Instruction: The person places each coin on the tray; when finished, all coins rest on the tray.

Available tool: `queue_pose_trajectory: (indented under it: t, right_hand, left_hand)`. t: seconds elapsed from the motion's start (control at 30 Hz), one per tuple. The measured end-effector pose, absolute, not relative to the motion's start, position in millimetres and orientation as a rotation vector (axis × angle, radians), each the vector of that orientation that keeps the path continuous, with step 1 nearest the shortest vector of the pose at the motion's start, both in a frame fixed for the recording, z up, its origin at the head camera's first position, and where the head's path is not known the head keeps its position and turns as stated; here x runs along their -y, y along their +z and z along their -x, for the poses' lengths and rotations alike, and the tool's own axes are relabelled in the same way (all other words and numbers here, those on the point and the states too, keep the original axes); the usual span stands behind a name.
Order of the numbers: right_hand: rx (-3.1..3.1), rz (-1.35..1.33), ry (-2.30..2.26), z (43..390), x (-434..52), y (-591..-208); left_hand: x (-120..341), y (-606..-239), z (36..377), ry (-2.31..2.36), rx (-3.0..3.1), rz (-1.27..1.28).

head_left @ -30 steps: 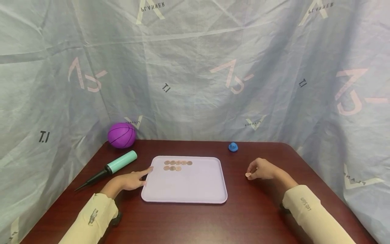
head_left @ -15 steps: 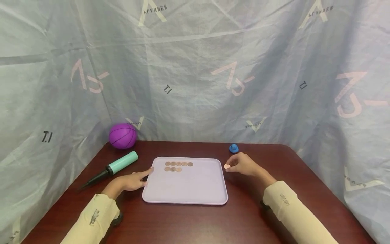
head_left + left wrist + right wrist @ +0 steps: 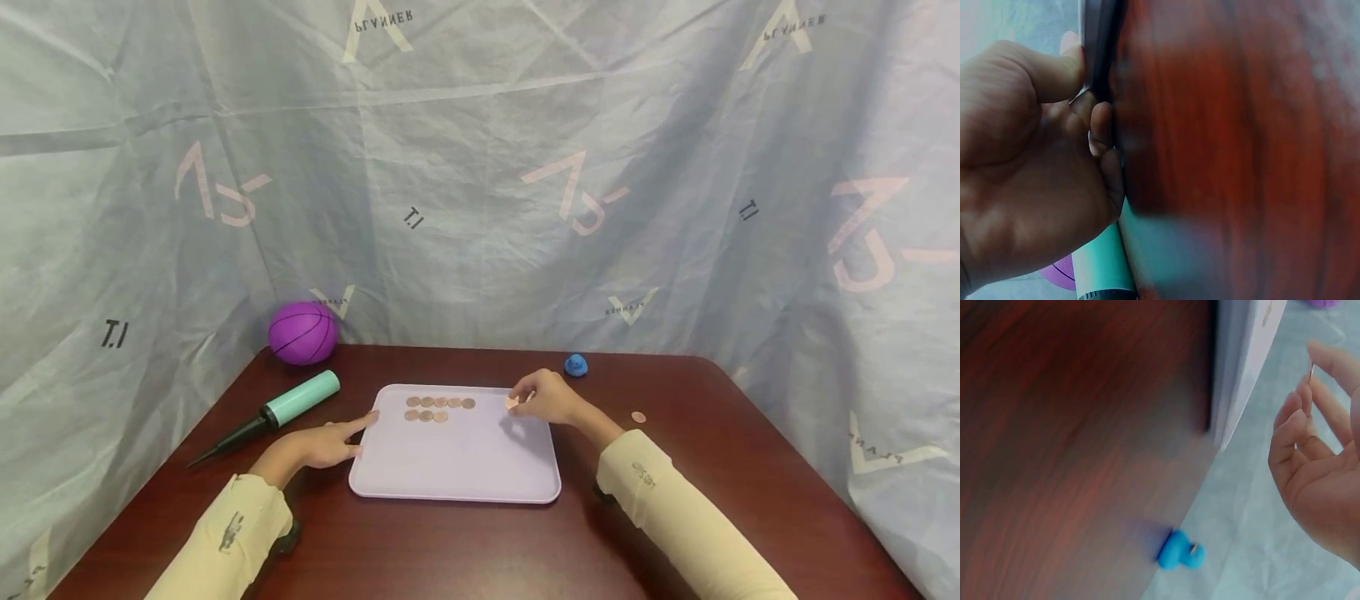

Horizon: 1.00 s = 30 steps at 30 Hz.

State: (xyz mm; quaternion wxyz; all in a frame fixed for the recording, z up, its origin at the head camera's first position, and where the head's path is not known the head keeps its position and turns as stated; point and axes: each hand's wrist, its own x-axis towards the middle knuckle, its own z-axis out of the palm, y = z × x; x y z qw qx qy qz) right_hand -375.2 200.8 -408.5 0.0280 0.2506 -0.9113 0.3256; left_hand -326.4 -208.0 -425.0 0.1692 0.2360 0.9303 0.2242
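Carrying a coin (image 3: 512,403) over the lavender tray (image 3: 457,475), pinched between thumb and fingertips of the right hand (image 3: 543,397), near the tray's far right corner and just right of the coins already laid. Seen edge-on in the right wrist view as a thin sliver at the fingertips (image 3: 1319,359), other fingers loosely curled. Bracing the tray at its left edge with the left hand (image 3: 318,446): index finger stretched along the rim toward the far left corner, thumb and curled fingers gripping the rim (image 3: 1099,69) in the left wrist view.

Laid rows of coins (image 3: 438,408) sitting at the tray's far edge, five in the back row, three in the front. One more loose coin (image 3: 638,417) lying on the tabletop (image 3: 480,542) to the right of the tray. Blue toy (image 3: 575,365) near the far edge, purple ball (image 3: 302,332) at the far left corner, teal pump (image 3: 281,407) beside the tray's left edge.

Judged as the placing step, mid-way through filling the front row. Next move probably calling for a short travel left and a gentle lowering beside the third front coin, flat, without nudging its neighbours.
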Motion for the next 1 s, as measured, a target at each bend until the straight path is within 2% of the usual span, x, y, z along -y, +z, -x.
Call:
queue_pose_trajectory:
  t: [0.37,0.63,1.0]
  right_hand:
    - [2.924,-0.745,0.929,379,-157,-409]
    - [2.985,-0.84,0.795,380,-124,-407]
    - [2.985,-0.869,0.667,387,-105,-413]
  left_hand:
    - [211,-428,326,0.646,-2.643,-0.657]
    - [212,-425,321,0.659,-2.644,-0.646]
    - [208,-423,323,0.664,-2.64,-0.659]
